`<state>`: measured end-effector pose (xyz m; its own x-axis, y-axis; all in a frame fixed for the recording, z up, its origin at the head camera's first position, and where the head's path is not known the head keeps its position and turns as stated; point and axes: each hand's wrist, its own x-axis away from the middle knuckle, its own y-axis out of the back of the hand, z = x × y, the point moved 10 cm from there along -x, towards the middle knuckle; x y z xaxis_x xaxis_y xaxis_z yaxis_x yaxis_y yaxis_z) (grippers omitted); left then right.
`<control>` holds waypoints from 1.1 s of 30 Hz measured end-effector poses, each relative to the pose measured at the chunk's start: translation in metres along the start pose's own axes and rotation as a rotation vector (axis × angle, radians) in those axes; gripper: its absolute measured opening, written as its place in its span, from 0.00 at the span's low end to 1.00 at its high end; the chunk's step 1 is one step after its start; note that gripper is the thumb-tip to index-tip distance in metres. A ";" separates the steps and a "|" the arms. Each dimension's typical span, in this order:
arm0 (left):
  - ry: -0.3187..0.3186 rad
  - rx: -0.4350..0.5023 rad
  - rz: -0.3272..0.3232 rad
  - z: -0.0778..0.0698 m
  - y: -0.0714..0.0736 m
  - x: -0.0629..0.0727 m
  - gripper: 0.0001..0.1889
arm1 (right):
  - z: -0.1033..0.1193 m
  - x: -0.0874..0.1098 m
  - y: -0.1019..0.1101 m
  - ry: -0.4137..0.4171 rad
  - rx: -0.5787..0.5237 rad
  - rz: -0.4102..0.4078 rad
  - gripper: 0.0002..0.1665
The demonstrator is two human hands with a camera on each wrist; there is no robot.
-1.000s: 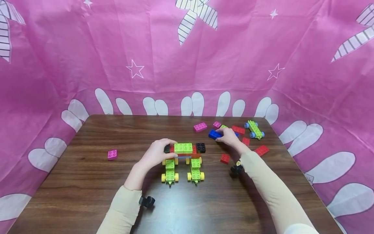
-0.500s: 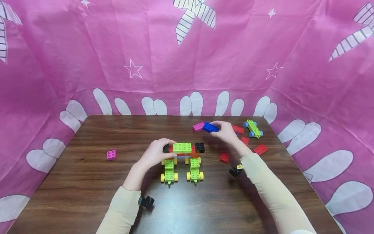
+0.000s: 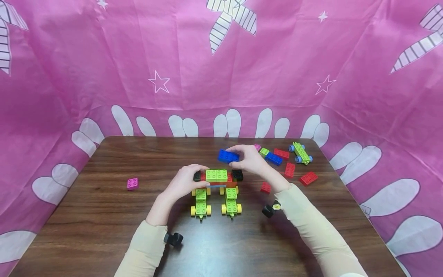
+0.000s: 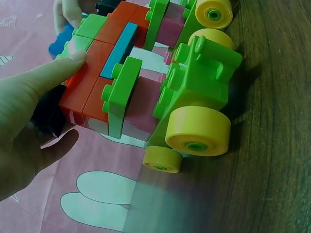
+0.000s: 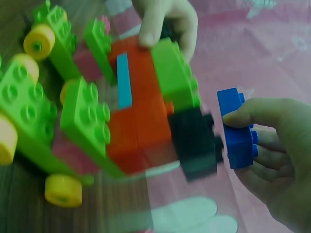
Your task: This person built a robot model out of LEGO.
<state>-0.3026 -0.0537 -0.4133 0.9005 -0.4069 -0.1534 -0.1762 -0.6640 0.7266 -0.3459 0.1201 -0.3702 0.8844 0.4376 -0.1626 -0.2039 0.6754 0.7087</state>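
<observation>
A toy brick build stands mid-table on two lime wheeled bases [image 3: 231, 207] with yellow wheels. Red bricks [image 4: 99, 63] bridge the bases, two lime bricks [image 3: 217, 176] sit on top, and a black brick [image 5: 193, 143] is at each end. My left hand [image 3: 187, 179] grips the build's left end, its thumb on the red bricks in the left wrist view. Between thumb and fingers my right hand [image 3: 252, 159] pinches a blue brick [image 3: 227, 156], studs up, just behind and above the build's right half. In the right wrist view this blue brick [image 5: 236, 128] is apart from the black one.
Right of the build lie loose red bricks [image 3: 308, 177], a second blue brick [image 3: 274, 159] and a small lime brick [image 3: 264, 152]. A lime wheeled base [image 3: 301, 153] with blue wheels is at the back right. One pink brick [image 3: 132, 183] lies left.
My right hand has lifted the blue brick from the pile at the back right and carried it left toward the build. My left hand has kept its grip in place.
</observation>
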 end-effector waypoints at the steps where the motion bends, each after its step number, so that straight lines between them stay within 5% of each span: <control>1: 0.005 0.002 0.002 0.000 0.000 0.000 0.27 | 0.005 0.000 -0.003 0.018 0.002 0.012 0.27; 12: 0.018 0.002 0.014 0.005 0.003 0.002 0.26 | 0.035 0.003 -0.031 0.176 0.045 0.119 0.24; 33: 0.016 -0.014 0.027 0.008 0.001 0.001 0.24 | 0.041 0.004 -0.045 0.158 0.115 0.238 0.24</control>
<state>-0.3056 -0.0602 -0.4180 0.9018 -0.4142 -0.1233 -0.1947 -0.6441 0.7397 -0.3157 0.0675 -0.3746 0.7394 0.6684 -0.0805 -0.3408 0.4748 0.8114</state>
